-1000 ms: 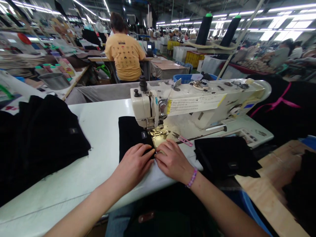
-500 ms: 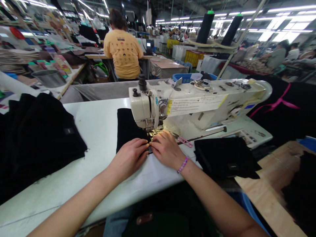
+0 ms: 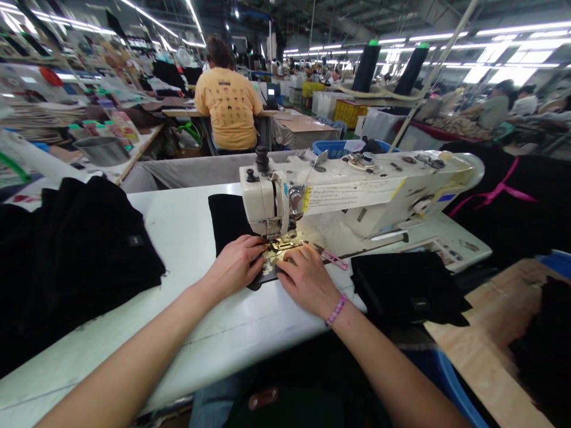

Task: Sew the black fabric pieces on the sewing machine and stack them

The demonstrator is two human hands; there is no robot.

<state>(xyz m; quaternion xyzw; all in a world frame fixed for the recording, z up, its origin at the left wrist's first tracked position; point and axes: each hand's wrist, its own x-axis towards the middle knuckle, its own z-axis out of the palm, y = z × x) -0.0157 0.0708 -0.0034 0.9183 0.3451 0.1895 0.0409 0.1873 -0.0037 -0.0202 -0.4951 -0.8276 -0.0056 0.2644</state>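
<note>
A white sewing machine [image 3: 334, 184] stands on the pale table, its lamp lighting the metal needle plate [image 3: 273, 264]. Left of the needle, my left hand [image 3: 236, 264] has its fingers closed on the near edge of a black cloth piece [image 3: 227, 217] that lies partly behind the machine head. My right hand [image 3: 307, 279], with a beaded bracelet, rests at the right side of the plate with curled fingers; whether anything is under the fingertips is hidden. Pink-handled snips [image 3: 334, 259] lie just beyond it.
Black pieces are heaped on the table's left [image 3: 89, 255]. A folded black stack [image 3: 405, 288] lies at the right, near a wooden board [image 3: 495, 315]. Two dark thread cones [image 3: 366, 68] stand behind the machine. A person in a yellow shirt [image 3: 229, 110] sits farther back.
My right hand has drawn back toward me and away from my left hand, baring the needle plate. The black cloth and my left hand have shifted slightly left. The camera view has moved a little.
</note>
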